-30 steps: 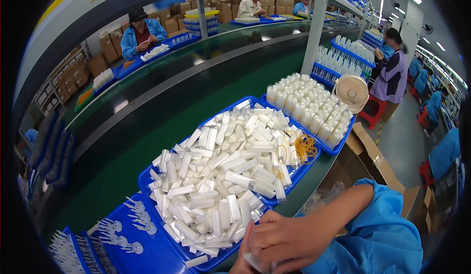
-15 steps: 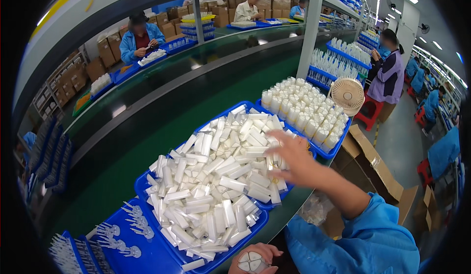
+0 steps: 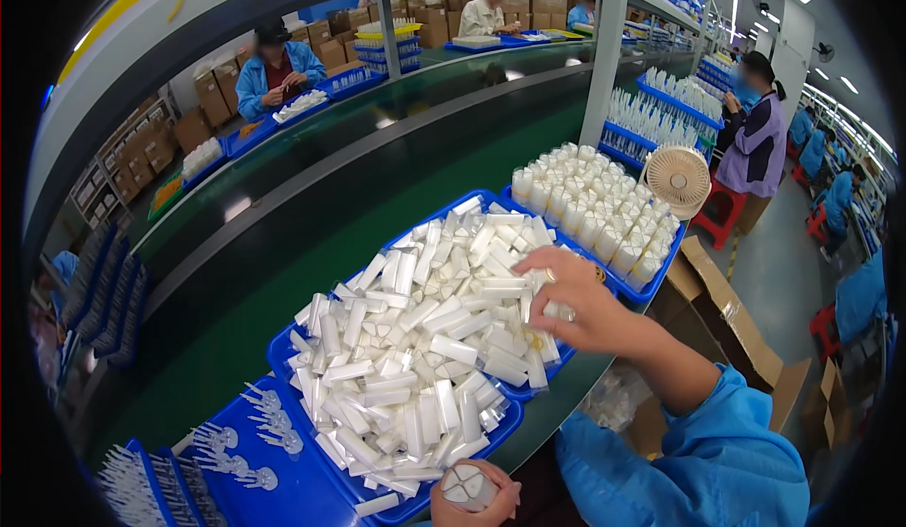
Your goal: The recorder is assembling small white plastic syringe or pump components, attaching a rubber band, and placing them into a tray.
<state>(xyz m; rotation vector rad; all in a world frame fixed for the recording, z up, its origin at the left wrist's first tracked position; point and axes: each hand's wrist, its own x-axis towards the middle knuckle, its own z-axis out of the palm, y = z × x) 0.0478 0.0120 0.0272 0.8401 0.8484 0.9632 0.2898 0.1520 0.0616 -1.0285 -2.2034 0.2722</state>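
Your left hand [image 3: 506, 499], at six o'clock, clamps a white bundle [image 3: 468, 487] between fingers; your right hand [image 3: 585, 302], at four, spreads fingers near yellow rubber bands [image 3: 537, 341].

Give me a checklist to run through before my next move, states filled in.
1. White bundle gripped in the left hand: ok, its end faces up.
2. Band around that bundle: cannot tell, the hand hides its sides.
3. Rubber bands in clear view: not ok, only bits show around the right hand.
4. Band caught by the right fingers: cannot tell.
5. Loose white pieces on hand: ok, heaped high.
6. Bundles in the far blue tray standing upright: ok.
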